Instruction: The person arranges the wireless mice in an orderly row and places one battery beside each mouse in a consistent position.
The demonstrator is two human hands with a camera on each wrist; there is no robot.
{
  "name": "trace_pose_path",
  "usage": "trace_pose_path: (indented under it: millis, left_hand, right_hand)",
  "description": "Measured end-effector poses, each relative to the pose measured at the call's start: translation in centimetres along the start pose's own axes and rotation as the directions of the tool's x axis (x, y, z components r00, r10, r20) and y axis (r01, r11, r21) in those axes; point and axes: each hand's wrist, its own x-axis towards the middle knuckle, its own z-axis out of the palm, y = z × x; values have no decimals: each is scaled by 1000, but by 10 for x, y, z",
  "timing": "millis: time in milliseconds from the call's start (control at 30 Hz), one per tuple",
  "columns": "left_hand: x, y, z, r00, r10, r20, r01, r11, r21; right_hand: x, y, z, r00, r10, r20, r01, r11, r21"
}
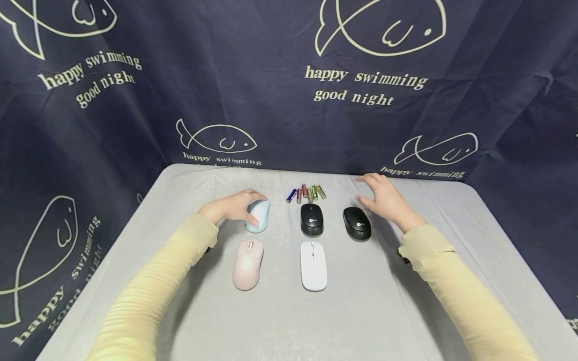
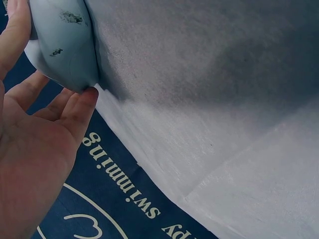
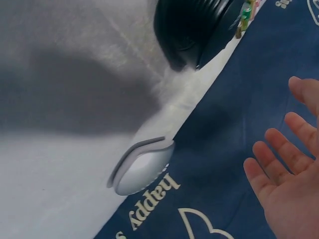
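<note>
My left hand (image 1: 237,205) grips a light blue computer mouse (image 1: 260,213) at the far left of the table, with the thumb on its near part and the fingers at its far end. In the left wrist view dark smudges mark the side of this mouse (image 2: 67,45), and fingertips touch its end. My right hand (image 1: 386,198) hovers with fingers spread, holding nothing, just beyond and to the right of a black mouse (image 1: 357,223). The right wrist view shows the palm and separate fingers, with the black mouse (image 3: 192,30) apart from them.
Another black mouse (image 1: 312,219) lies in the middle, with several small batteries (image 1: 307,193) behind it. Nearer are a pink mouse (image 1: 248,264) and a white mouse (image 1: 313,265). A pale, rounded mouse-like object (image 3: 144,167) shows in the right wrist view. A navy curtain (image 1: 289,100) hangs behind the table.
</note>
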Motion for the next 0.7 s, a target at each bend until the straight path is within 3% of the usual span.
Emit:
trace_pose_path:
  millis: [700]
  left_hand:
    - [0,0,0,1000,-3,2,3,1000,1]
  right_hand:
    - [2,40,12,987,156,-46,-155,988,20]
